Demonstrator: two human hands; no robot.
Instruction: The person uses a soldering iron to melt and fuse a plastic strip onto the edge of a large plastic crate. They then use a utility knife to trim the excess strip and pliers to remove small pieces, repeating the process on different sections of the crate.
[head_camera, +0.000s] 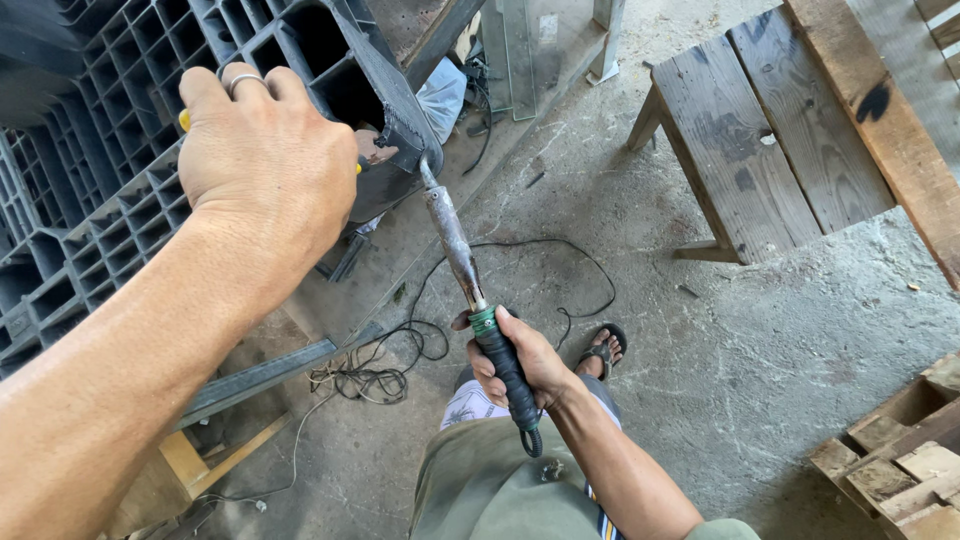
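My right hand (520, 360) grips the black and green handle of a soldering iron (455, 245). Its long grey shaft points up and left, and the tip touches the corner of a dark grey plastic pallet (90, 170) with a grid of square cells. My left hand (262, 150) is closed against the pallet's edge near that corner; a yellow tool handle (184, 120) shows beside the fingers. A ring sits on one finger of the left hand.
A worn wooden bench (770, 130) stands at the upper right. Wooden pallet pieces (900, 460) lie at the lower right. A black cord (400, 350) loops over the concrete floor below the pallet. My sandalled foot (603, 350) rests near the cord.
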